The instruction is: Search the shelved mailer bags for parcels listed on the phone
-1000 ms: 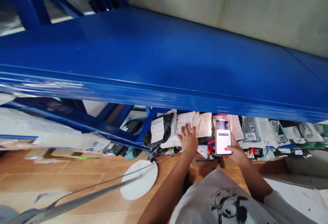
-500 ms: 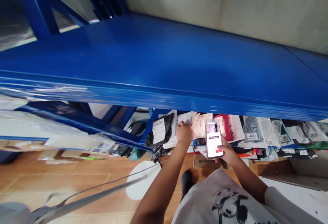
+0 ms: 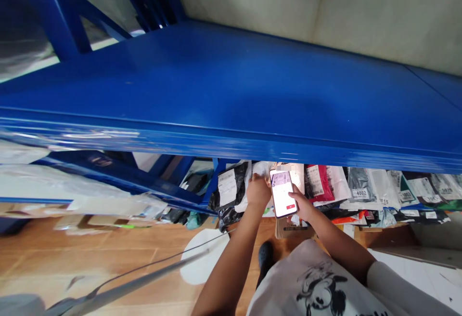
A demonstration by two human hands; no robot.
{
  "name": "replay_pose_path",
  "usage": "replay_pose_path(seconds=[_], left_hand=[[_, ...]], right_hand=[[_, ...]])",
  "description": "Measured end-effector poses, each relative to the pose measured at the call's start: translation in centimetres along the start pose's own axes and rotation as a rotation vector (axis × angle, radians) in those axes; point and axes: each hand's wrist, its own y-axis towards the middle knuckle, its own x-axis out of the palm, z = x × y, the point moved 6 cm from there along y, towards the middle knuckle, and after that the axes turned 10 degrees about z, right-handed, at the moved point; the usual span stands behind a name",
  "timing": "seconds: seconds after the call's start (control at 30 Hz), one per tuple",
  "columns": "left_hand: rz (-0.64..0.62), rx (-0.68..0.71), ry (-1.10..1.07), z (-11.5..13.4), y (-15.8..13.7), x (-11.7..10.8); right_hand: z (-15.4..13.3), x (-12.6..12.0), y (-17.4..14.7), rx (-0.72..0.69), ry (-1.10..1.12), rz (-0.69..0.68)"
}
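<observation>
My right hand (image 3: pixel 300 202) grips a smartphone (image 3: pixel 283 200) with its lit screen facing up. The screen shows a camera picture of a label at the top and a red button near the bottom. The thumb lies over the screen's right side. Left of the phone, my left hand (image 3: pixel 258 190) is closed at a white parcel bag (image 3: pixel 243 204), its fingertips partly hidden. A black parcel (image 3: pixel 227 188) with a white label lies to its left. Behind the phone is a pale labelled parcel (image 3: pixel 298 176), partly covered.
A wide blue metal shelf (image 3: pixel 231 85) spans the view above the parcels. To the right lie a red parcel (image 3: pixel 323 185) and several numbered bags, one marked 4002 (image 3: pixel 358 188). A cardboard box (image 3: pixel 294 229) stands below. A grey pole (image 3: pixel 144 277) crosses the lower left.
The phone has moved left, closer to my left hand, and tilted a little. Its screen now shows a label picture. My left hand stays at the white parcel bag with fingers more curled.
</observation>
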Motion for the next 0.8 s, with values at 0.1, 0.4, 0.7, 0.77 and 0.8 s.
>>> replay_pose_path(seconds=[0.1, 0.4, 0.7, 0.77, 0.8], left_hand=[[0.002, 0.021, -0.012, -0.13, -0.01, -0.06], [0.014, 0.044, -0.031, -0.37, 0.10, 0.29], [0.020, 0.044, -0.011, -0.42, 0.19, 0.50], [0.021, 0.047, -0.008, -0.42, 0.20, 0.52], [0.022, 0.052, -0.006, -0.39, 0.20, 0.50]], right_hand=[[-0.01, 0.11, 0.14, 0.027, 0.039, 0.026], [0.00, 0.09, 0.15, 0.020, 0.027, 0.041], [-0.34, 0.38, -0.34, 0.045, 0.034, 0.009], [-0.43, 0.39, -0.40, 0.043, 0.033, 0.016], [-0.47, 0.39, -0.41, 0.041, 0.029, 0.019]])
